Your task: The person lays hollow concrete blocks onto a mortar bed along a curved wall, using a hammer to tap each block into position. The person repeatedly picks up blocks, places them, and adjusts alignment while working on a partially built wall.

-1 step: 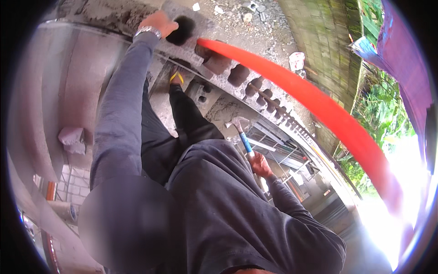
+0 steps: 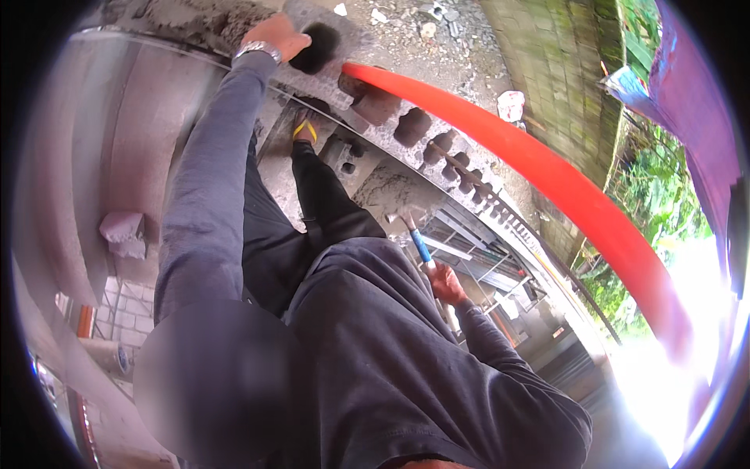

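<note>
My left hand (image 2: 273, 37), with a metal-banded watch at the wrist, grips the end of a grey hollow concrete block (image 2: 306, 11) at the top of the view. Its thumb side lies beside the block's dark hole; the other fingers are partly hidden. Lower down on the right, my right hand (image 2: 446, 284) is closed around the handle of a hammer (image 2: 420, 245), blue and white along its length. The hammer's head points away from me and looks smeared, apart from the blocks.
A row of hollow blocks (image 2: 401, 154) runs off to the right. A red curved band (image 2: 508, 148) crosses above it. My foot in a yellow-strapped sandal (image 2: 305, 129) stands below the row. Rubble (image 2: 445, 39) and a block wall (image 2: 547, 86) lie beyond; a broken chunk (image 2: 123, 233) sits left.
The hammer's head has tilted and dropped slightly in the view. My left hand stays on the block. The whole view has shifted a little.
</note>
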Motion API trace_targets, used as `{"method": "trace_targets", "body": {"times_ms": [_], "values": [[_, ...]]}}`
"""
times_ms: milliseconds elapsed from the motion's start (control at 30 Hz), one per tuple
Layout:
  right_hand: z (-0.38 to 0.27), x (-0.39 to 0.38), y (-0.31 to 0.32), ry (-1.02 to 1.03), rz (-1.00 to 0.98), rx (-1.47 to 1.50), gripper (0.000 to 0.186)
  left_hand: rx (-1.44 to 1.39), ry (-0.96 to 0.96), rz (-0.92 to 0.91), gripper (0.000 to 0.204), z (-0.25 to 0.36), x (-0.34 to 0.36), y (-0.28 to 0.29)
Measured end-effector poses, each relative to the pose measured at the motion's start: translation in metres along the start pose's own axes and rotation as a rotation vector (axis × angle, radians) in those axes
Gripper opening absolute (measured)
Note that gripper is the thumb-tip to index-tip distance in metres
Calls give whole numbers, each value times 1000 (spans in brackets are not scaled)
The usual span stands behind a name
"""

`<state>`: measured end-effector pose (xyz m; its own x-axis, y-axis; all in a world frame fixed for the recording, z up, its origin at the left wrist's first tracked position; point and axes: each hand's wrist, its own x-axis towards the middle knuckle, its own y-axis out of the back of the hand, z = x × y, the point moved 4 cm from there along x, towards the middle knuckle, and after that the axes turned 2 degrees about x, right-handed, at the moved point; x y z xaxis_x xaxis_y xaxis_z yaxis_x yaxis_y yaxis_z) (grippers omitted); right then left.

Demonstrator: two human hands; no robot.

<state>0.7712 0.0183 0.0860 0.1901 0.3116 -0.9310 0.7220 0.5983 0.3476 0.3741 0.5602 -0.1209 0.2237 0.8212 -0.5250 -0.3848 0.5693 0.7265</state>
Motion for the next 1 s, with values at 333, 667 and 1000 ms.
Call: {"method": "trace_targets", "body": {"times_ms": [333, 667, 1000], "values": [[-35, 110, -40, -154, -143, -141, 41, -149, -87, 564, 61, 10, -93, 41], [-363, 279, -145, 780, -127, -207, 47, -549, 81, 851, 65, -37, -217, 24], [-535, 160, -103, 844, -229, -174, 48, -639, 206, 811, 42, -79, -222, 89]]}}
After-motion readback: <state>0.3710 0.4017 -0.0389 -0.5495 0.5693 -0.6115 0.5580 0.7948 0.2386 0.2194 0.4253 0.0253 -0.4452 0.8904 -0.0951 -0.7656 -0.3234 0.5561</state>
